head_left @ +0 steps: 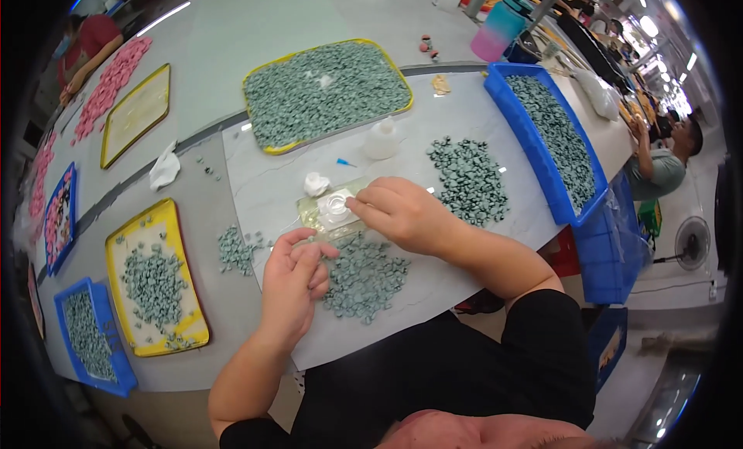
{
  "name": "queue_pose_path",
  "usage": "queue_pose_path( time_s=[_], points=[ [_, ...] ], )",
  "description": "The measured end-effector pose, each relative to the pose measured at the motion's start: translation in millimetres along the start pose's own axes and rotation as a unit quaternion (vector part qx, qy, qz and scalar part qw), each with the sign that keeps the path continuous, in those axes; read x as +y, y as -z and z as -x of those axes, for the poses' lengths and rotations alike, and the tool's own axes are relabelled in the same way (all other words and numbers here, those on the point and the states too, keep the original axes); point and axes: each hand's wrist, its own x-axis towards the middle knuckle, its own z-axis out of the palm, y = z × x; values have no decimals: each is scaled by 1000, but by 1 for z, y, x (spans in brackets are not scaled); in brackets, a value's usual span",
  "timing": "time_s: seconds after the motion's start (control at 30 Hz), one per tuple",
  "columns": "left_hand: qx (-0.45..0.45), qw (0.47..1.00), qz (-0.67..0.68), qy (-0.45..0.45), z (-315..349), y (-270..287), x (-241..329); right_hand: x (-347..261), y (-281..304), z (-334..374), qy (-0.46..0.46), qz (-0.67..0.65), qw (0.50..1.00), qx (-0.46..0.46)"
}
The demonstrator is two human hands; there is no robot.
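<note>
My left hand (296,279) is over the left edge of a near pile of small grey-green pieces (365,280). Its fingers are curled and the thumb is against them; whatever they hold is too small to see. My right hand (402,217) is bent, its fingertips pressed together at the right side of a small round white dish (335,207). I cannot make out anything between them. Under the dish is a yellowish translucent pad (309,217). Just behind it sits a crumpled white tissue (316,184), with a small blue nozzle tip (345,163) and a white squeeze bottle (381,139) farther back.
A yellow-rimmed tray (267,150) full of green pieces lies ahead. Another pile (468,182) and a blue bin (534,174) are to the right. A yellow tray (197,333) and blue bin (122,372) stand left. A tumbler (501,27) is at the back; people work nearby.
</note>
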Motion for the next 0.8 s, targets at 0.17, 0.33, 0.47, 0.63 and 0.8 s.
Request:
queue_pose_path(
  time_s=[0.17,0.33,0.47,0.63,0.8],
  points=[
    [-15,1000,-5,6,3,16,-2,-10,-15,-9,6,31,999,-10],
    [-13,1000,-12,-8,2,26,0,-16,-28,-14,14,35,999,-16],
    [-31,999,-6,-6,4,34,-1,-20,-33,-19,9,17,1000,-6],
    [-42,998,-4,-48,10,39,-1,-26,-35,-20,-151,-211,964,54],
    [-46,997,13,-56,11,38,0,-36,-32,-26,-358,-433,827,31]
  ],
)
